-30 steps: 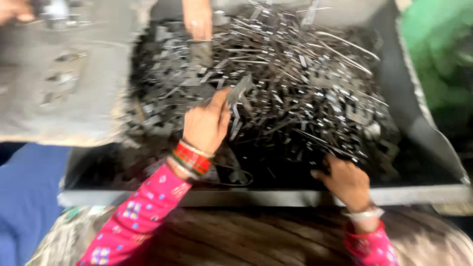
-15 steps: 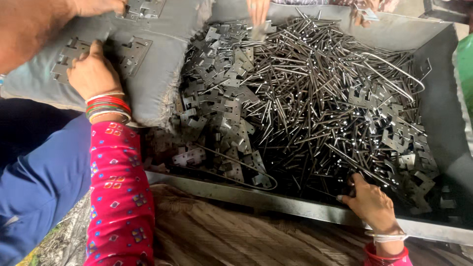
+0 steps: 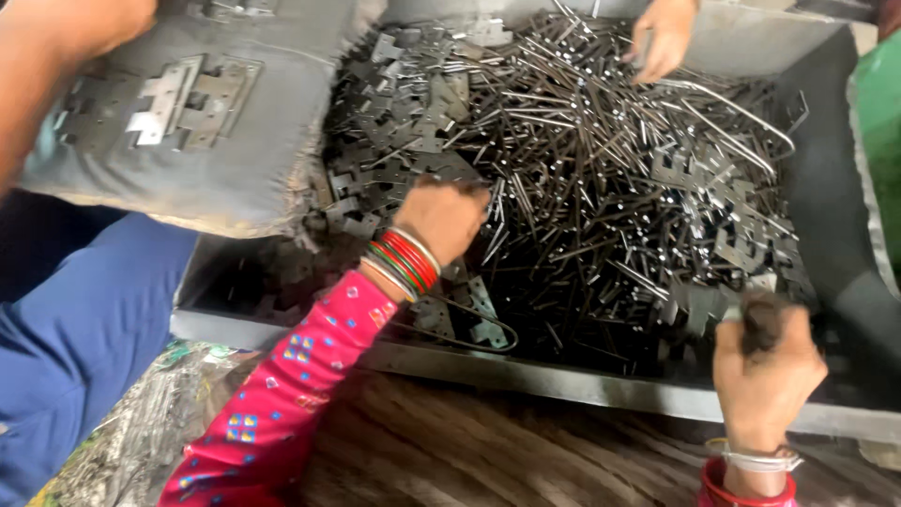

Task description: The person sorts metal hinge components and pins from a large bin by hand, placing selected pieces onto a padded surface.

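Observation:
A large grey metal tray holds a heap of thin dark metal rods mixed with flat notched metal plates. My left hand, in a pink patterned sleeve with red and green bangles, reaches into the heap with fingers curled down among the plates; whether it grips one is hidden. My right hand is at the tray's near right edge, closed around a dark piece of metal. Several notched plates lie on a grey cloth pad to the left.
Another person's hand reaches into the heap from the far side. A second person's arm and blue-clad leg are at the left. A green object stands at the right. Wooden surface lies below the tray.
My left hand has come off the cloth pad at the left and moved right into the heap. My right hand has lifted from the pile and closed on a piece.

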